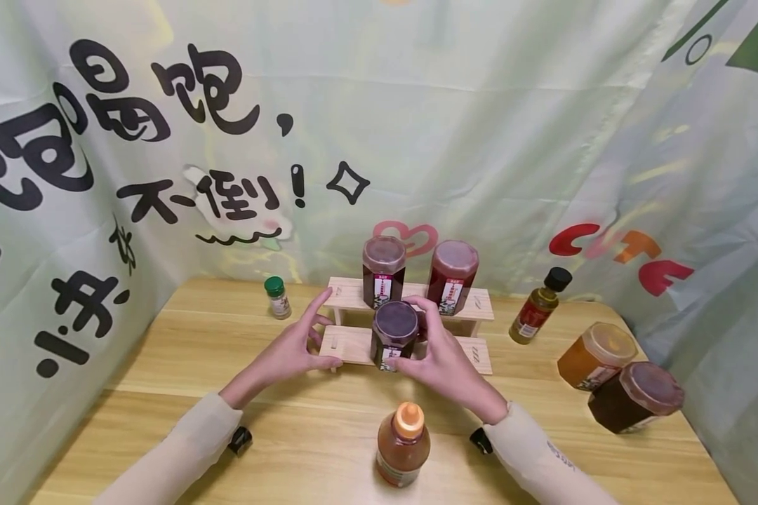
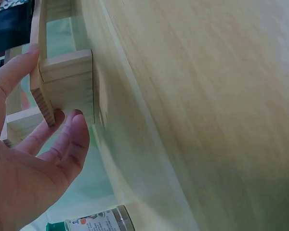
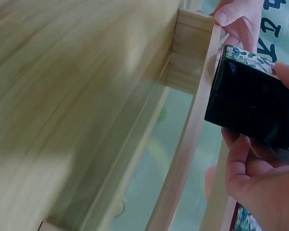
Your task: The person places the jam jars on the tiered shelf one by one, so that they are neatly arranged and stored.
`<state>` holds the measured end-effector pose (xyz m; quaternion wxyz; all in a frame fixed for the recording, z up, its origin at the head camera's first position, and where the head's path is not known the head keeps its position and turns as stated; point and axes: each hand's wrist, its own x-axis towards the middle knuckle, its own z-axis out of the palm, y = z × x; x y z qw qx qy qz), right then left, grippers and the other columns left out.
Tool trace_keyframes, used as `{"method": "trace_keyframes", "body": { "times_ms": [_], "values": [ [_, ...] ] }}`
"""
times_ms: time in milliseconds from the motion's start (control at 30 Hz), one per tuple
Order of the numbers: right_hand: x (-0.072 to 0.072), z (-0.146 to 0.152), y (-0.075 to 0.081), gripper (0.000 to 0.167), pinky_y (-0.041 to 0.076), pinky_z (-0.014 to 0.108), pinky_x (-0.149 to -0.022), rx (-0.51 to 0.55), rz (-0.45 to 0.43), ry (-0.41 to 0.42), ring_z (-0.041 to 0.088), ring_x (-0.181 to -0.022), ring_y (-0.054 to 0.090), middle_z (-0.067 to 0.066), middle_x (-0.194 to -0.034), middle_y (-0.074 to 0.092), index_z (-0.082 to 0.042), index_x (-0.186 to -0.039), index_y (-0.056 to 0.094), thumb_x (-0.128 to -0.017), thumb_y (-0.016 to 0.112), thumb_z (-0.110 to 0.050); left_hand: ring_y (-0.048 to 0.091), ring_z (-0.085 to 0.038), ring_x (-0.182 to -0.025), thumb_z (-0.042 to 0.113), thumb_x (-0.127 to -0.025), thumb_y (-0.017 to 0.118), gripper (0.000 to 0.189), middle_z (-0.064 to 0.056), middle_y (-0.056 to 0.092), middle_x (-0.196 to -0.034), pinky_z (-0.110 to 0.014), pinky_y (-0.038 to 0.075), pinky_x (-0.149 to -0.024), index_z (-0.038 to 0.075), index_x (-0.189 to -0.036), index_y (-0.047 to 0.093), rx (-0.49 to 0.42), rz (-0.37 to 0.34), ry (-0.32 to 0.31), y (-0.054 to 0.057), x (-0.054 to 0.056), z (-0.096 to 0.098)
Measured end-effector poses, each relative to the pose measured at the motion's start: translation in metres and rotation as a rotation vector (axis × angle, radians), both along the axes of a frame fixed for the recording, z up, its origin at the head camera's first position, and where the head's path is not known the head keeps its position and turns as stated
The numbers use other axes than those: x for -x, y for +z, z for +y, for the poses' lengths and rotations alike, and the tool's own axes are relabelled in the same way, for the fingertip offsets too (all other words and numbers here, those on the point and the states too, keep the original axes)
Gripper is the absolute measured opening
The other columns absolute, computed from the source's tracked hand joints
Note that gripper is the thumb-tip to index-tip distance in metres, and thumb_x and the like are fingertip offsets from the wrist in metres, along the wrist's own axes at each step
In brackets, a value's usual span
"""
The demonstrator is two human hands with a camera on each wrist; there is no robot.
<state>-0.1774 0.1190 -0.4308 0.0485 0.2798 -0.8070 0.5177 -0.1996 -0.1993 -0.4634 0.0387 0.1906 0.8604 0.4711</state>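
My right hand (image 1: 445,359) grips a jar of dark contents (image 1: 395,321), thumb at its front label and fingers round its far side. The jar (image 3: 253,103) is at the lower step of a two-step wooden rack (image 1: 347,344); I cannot tell whether its base touches the board. My left hand (image 1: 290,352) holds the left end of that step, its thumb on the front edge and its fingertips at the end (image 2: 36,178). Behind, on the upper step, stand a dark jar (image 1: 384,270) and a red jar (image 1: 453,277).
A green-capped shaker (image 1: 278,298) stands left of the rack. To the right are a black-capped bottle (image 1: 539,308), an amber jar (image 1: 596,356) and another dark jar (image 1: 636,398). An orange-capped bottle (image 1: 403,449) stands in front, between the forearms. Printed curtains enclose the table (image 1: 316,435).
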Motion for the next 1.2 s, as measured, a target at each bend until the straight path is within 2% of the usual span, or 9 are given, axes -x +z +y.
{"method": "trace_keyframes", "body": {
  "times_ms": [233,467,633,833,1100,1200],
  "values": [
    [0.002,-0.011,-0.001,0.104,0.051,0.053,-0.11,-0.029,0.06,0.004,0.024,-0.133,0.062,0.009,-0.149,0.062,-0.022,-0.165,0.035,-0.083,0.098,-0.012,0.069,-0.023,-0.087,0.014,-0.082,0.099,0.133,-0.018,0.063,-0.143,-0.038,0.061,-0.068,0.039,-0.176,0.009,-0.012,-0.01,-0.01,0.0,0.0,0.004],
    [0.007,-0.015,-0.006,0.105,0.04,0.047,-0.122,-0.076,0.169,-0.013,0.019,-0.143,0.052,0.003,-0.156,0.054,-0.024,-0.169,0.036,-0.083,0.097,-0.015,0.067,-0.022,-0.083,0.016,-0.082,0.1,0.132,-0.018,0.063,-0.141,-0.036,0.058,-0.066,0.039,-0.176,0.009,-0.009,-0.005,-0.01,-0.001,-0.001,0.002],
    [0.008,-0.018,-0.009,0.102,0.049,0.041,-0.114,-0.055,0.215,0.006,0.018,-0.132,0.058,0.003,-0.15,0.056,-0.022,-0.168,0.038,-0.084,0.094,-0.009,0.066,-0.022,-0.082,0.017,-0.083,0.1,0.132,-0.018,0.063,-0.14,-0.036,0.057,-0.065,0.039,-0.176,0.009,-0.009,0.005,-0.018,-0.002,-0.001,0.001],
    [0.009,-0.026,-0.01,0.098,0.055,0.036,-0.107,-0.078,0.202,0.015,0.017,-0.122,0.063,0.005,-0.141,0.056,-0.024,-0.168,0.037,-0.089,0.093,-0.012,0.065,-0.023,-0.081,0.018,-0.084,0.099,0.131,-0.02,0.062,-0.142,-0.036,0.058,-0.062,0.039,-0.176,0.008,-0.012,0.002,-0.034,-0.004,-0.001,-0.002],
    [0.01,-0.039,-0.007,0.097,0.06,0.032,-0.096,-0.104,0.171,-0.001,0.018,-0.118,0.066,0.007,-0.141,0.056,-0.026,-0.168,0.036,-0.091,0.093,-0.014,0.067,-0.022,-0.082,0.023,-0.086,0.097,0.129,-0.019,0.062,-0.144,-0.037,0.06,-0.062,0.041,-0.176,0.006,-0.004,-0.009,-0.044,-0.003,0.0,-0.004],
    [0.011,-0.043,-0.006,0.095,0.06,0.033,-0.096,-0.109,0.167,-0.012,0.019,-0.119,0.066,0.008,-0.143,0.056,-0.025,-0.168,0.036,-0.092,0.092,-0.015,0.067,-0.022,-0.081,0.024,-0.086,0.097,0.13,-0.019,0.062,-0.145,-0.037,0.06,-0.062,0.042,-0.176,0.006,-0.005,-0.013,-0.045,-0.002,0.001,-0.004]
  ]
}}
